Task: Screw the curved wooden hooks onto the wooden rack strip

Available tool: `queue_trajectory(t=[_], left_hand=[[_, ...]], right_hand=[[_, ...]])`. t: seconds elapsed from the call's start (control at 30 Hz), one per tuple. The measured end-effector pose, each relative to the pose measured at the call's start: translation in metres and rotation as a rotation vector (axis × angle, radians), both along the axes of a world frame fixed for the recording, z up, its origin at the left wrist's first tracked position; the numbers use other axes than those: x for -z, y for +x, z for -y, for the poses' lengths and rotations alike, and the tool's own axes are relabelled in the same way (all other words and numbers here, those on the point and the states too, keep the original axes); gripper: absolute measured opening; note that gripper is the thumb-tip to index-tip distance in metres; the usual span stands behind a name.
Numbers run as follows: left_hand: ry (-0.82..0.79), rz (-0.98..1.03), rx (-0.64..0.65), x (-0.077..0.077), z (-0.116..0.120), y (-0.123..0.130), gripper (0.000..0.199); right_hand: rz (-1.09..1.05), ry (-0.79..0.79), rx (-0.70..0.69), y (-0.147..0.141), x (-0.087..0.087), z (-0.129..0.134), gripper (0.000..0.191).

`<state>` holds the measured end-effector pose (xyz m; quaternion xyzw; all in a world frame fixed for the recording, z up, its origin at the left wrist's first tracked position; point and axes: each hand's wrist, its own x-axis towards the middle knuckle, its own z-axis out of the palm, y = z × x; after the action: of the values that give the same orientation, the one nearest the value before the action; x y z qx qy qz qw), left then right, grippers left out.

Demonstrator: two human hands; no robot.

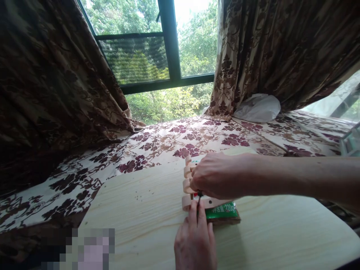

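Note:
On the pale wooden tabletop lies a light wooden piece (pixel 186 202) with several curled, ring-like ends along its left side. A green printed packet (pixel 222 211) sits under it, its near edge raised off the table. My left hand (pixel 195 238) reaches up from the bottom, its fingertips closed around a thin black rod (pixel 199 195) by the nearest curled end. From the right, my right hand (pixel 215 174) is closed in a fist over the wooden piece, just beyond the rod's top. Its fingertips and whatever they hold are hidden.
The tabletop (pixel 135 210) has small dark specks on its left part. Behind it spreads a floral cloth (pixel 182 138) up to the window (pixel 173 45). Patterned curtains (pixel 56 67) hang at both sides. A white plastic bag (pixel 258 107) rests at the back right.

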<state>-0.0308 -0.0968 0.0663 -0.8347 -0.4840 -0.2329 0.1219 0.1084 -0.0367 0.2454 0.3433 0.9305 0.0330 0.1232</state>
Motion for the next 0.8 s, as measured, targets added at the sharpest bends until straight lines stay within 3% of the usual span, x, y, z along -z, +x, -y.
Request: queue_trajectory(t=[0.3, 0.6, 0.8], left_hand=[[-0.010, -0.005, -0.024, 0.001, 0.002, 0.001, 0.042], [-0.008, 0.007, -0.013, -0.001, 0.002, 0.002, 0.041], [-0.028, -0.016, -0.024, 0.000, 0.003, 0.002, 0.043]], right_hand=[[-0.031, -0.039, 0.079, 0.002, 0.007, -0.001, 0.017], [-0.037, -0.016, -0.001, 0.003, 0.011, -0.001, 0.012], [-0.063, -0.014, 0.057, 0.003, 0.013, -0.001, 0.010]])
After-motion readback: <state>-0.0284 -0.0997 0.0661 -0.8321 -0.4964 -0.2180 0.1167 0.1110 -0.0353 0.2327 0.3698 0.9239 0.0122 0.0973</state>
